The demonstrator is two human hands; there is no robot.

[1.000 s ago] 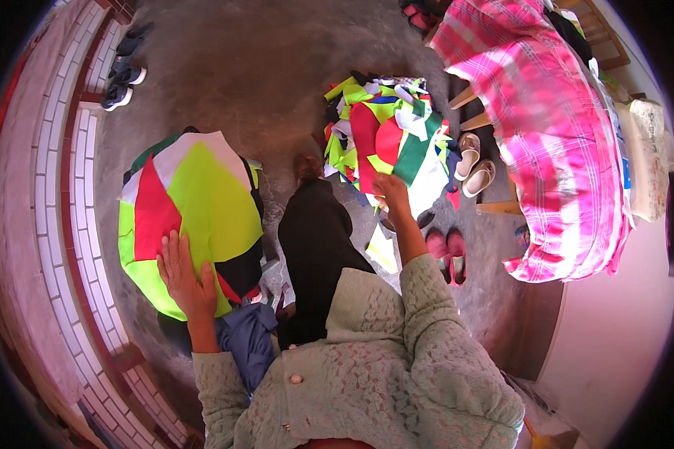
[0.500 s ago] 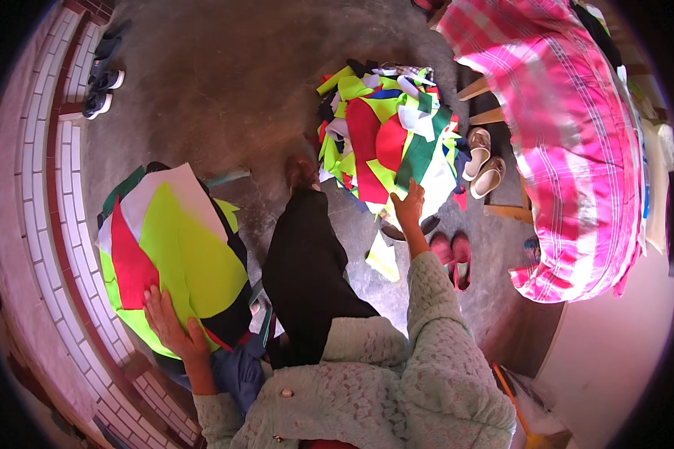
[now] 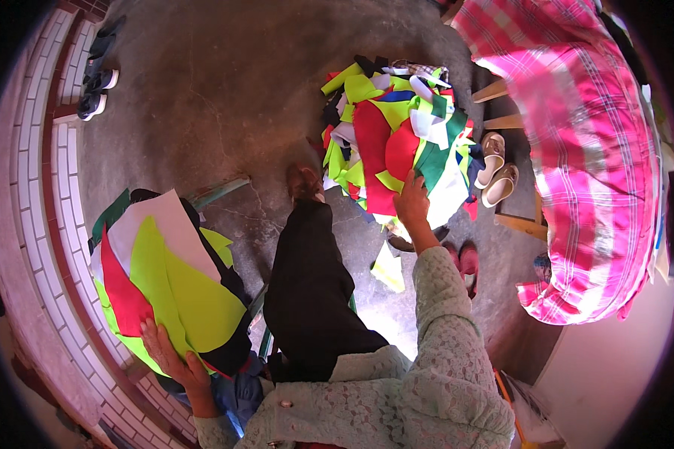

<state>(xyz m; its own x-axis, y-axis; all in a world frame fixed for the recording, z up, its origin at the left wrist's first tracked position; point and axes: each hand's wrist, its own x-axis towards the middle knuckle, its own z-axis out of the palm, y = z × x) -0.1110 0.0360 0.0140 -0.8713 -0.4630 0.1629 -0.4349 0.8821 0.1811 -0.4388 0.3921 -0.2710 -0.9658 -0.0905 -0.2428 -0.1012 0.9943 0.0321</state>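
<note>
Right hand [image 3: 412, 203] lies flat, fingers together, on the heap of bright felt scraps in red, yellow-green, green and white [image 3: 397, 142], at the heap's 6 o'clock edge; it presses, nothing clamped. Left hand [image 3: 168, 353] rests open, fingers spread, on the stack of large flat felt sheets, yellow-green, red and white [image 3: 168, 280], at its 6 o'clock rim. Since a second ago the right hand has slid from the heap's near edge onto it, and the left has dropped lower on the stack. Judgement: sorting goes on, next scrap being picked. Black trouser leg [image 3: 307, 284] runs between both piles. At 3 o'clock of the heap, beige sandals [image 3: 496, 168], then a pink checked quilt [image 3: 584, 150]. Grey concrete floor [image 3: 202, 97].
</note>
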